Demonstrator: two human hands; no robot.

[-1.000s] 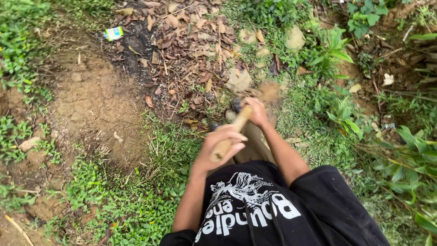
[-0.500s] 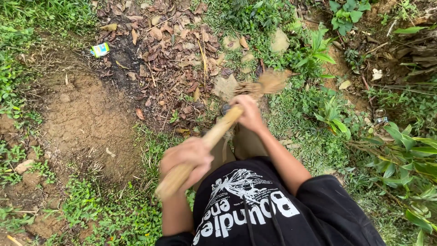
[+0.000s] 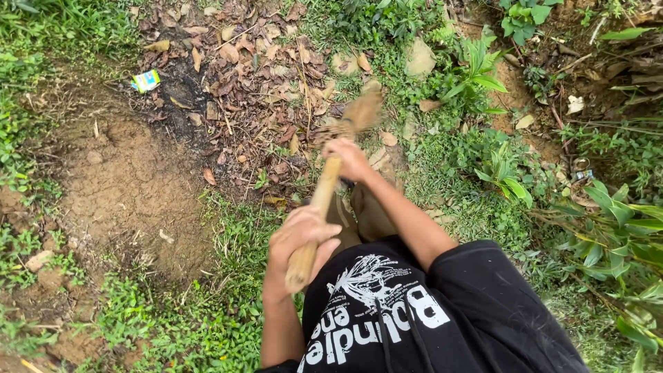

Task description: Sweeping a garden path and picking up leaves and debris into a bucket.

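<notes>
Broom stick feels light and stiff; my left hand squeezes its end, my right hand grips higher up.

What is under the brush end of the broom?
Under the blurred brush end of the broom lie dry brown leaves on dark soil, with grass beside. The ground directly beneath the bristles is covered, so it cannot be seen.

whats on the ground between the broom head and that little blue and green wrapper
In the head view, a spread of dry brown leaves on dark soil lies between the broom head and the wrapper.
</notes>
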